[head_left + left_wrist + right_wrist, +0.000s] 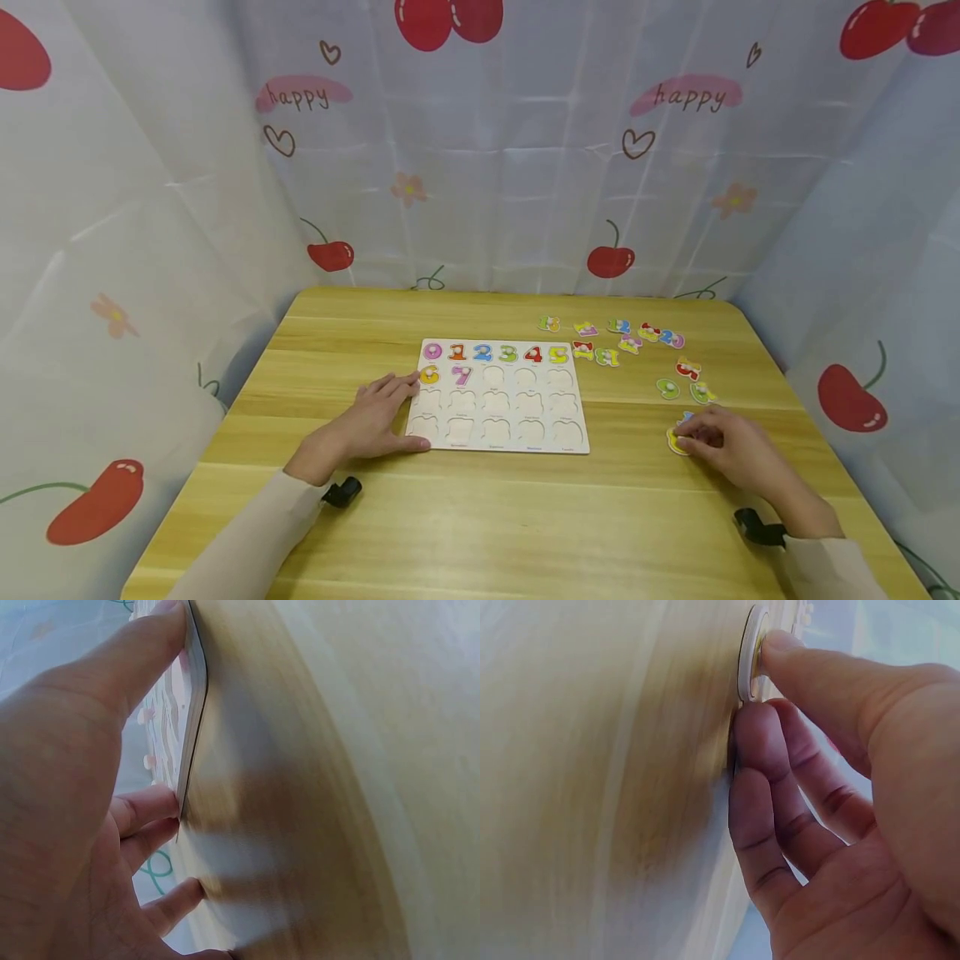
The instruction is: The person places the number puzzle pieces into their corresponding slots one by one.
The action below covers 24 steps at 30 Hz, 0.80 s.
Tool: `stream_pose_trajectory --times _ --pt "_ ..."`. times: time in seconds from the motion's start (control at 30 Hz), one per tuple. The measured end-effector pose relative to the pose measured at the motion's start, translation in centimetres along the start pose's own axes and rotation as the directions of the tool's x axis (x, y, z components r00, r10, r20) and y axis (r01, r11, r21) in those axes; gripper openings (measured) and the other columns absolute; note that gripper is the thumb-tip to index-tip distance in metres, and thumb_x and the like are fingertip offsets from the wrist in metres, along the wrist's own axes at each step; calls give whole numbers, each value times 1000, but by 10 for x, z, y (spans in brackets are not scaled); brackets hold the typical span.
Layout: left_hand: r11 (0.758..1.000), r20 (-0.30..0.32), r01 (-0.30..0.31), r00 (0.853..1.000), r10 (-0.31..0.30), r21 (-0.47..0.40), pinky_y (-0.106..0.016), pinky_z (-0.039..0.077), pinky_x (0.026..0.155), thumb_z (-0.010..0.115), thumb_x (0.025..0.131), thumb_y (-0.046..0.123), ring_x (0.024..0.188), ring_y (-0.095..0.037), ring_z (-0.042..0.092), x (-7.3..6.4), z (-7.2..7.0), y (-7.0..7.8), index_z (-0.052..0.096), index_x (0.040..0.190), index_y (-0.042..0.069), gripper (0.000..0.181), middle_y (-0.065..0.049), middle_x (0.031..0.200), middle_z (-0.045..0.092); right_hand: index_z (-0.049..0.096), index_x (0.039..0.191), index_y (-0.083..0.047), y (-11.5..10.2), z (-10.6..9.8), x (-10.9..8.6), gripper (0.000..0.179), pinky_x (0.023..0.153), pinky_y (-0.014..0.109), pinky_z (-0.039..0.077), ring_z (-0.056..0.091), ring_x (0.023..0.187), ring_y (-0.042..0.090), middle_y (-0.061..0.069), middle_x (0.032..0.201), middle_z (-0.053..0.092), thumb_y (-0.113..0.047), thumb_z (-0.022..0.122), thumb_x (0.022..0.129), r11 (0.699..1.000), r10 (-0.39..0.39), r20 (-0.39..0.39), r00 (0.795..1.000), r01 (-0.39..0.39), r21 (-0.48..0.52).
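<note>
- My right hand (731, 446) pinches a rounded yellow piece (674, 442) between thumb and bent fingers, low over the desk (480, 517), right of the board (495, 403).
- My left hand (375, 417), fingers spread, rests at the board's left edge.
- An off-centre pinch could let the thin piece tip or slip; a careless lift might nudge the blue piece (686, 417) just beside it.
- The board is flat and pale, with scalloped recesses; the desk shows streaked wood grain.

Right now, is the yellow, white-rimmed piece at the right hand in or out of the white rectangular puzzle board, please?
Out: the right hand holds this piece right of the board.
</note>
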State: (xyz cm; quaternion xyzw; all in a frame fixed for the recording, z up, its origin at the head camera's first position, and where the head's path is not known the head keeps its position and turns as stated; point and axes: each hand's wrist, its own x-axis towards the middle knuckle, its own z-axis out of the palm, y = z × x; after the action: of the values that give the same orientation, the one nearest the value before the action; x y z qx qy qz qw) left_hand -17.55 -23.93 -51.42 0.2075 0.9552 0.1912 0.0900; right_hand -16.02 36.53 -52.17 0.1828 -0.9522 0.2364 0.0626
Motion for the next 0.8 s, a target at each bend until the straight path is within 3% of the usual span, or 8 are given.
stream_pose_trajectory --times 0.23,0.43,0.57,0.8 --pt "1000 0 -1 1000 1 -1 -92 25 132 88 99 66 174 -61 30 0 1 0 47 175 -1 110 -16 191 36 86 101 -24 -1 -1 4 12 73 24 54 56 83 -8 -13 96 73 -18 96 98 1000 14 11 1000 -14 -10" --pt "1000 -3 -2 1000 2 1 -90 25 133 88 99 66 174 -61 30 0 2 0 47 174 -1 109 -17 191 36 85 106 -22 -12 -2 15 12 75 26 62 70 85 -3 -7 103 81 -17 94 100 1000 -19 1 1000 19 20" --pt "1000 -2 1 1000 -1 1 -89 25 133 89 99 65 174 -61 30 0 1 1 47 174 -2 109 -17 191 36 85 108 -24 -23 2 28 12 79 28 66 81 89 8 -3 111 84 -19 93 102 999 -22 7 1000 22 41" --pt "1000 4 -1 1000 1 0 -87 25 135 87 99 67 175 -61 29 -1 0 1 46 176 -1 110 -17 192 35 86 112 -18 -53 16 64 10 78 23 64 81 91 13 3 113 87 -20 91 104 990 -1 69 998 -9 144"
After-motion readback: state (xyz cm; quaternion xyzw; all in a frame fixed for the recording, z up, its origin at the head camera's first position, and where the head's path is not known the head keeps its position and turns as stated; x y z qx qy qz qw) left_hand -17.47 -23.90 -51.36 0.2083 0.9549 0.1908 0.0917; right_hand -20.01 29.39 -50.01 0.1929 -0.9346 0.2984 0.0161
